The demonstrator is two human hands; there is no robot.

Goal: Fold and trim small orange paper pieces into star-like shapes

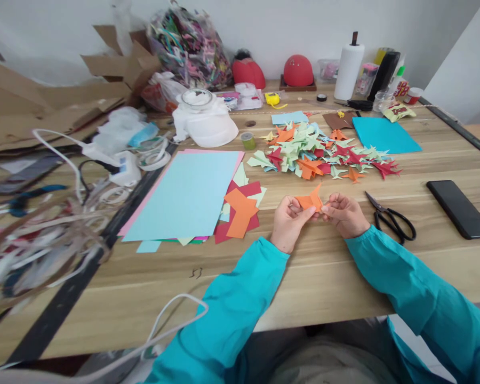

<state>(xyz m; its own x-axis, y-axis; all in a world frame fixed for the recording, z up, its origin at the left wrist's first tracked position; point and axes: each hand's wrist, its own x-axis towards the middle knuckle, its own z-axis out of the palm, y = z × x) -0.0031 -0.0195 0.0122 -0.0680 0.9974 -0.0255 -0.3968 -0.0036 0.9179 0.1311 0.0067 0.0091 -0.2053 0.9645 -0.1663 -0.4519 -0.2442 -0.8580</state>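
Between my two hands is a small folded orange origami crane, held just above the wooden table. My left hand pinches its left and lower part between thumb and fingers. With thumb and fingertips closed, my right hand grips its right end. Beyond the hands lies a heap of folded paper cranes in green, orange, red and blue. Black-handled scissors rest to the right of my right hand. Loose orange paper pieces lie left of my left hand, over red and green scraps.
A stack of coloured sheets with light blue on top lies at left. A phone is at the right, a turquoise sheet behind. Cables and ribbons crowd the far left. A white cable crosses the front edge.
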